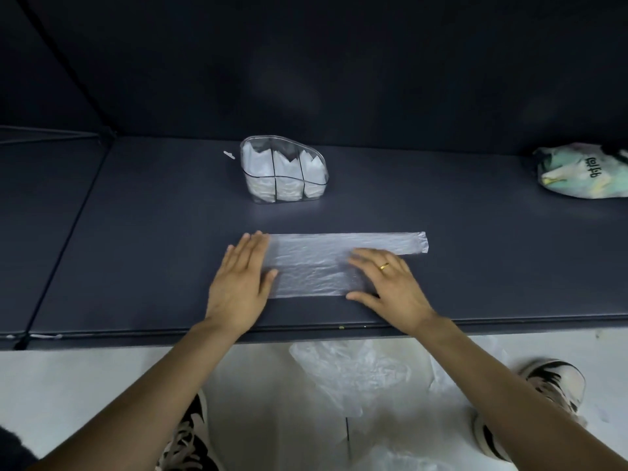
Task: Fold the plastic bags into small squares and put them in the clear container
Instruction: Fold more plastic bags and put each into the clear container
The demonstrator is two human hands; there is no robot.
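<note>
The left hand lies flat, fingers straight, on the left end of the plastic bag, a long folded strip on the dark table. The right hand presses it flat too. Behind stands the clear container holding folded bags. Far right, a printed bag bears unreadable writing.

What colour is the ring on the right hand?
Gold: the ring sits on a finger of the right hand, seen in the head view.
</note>
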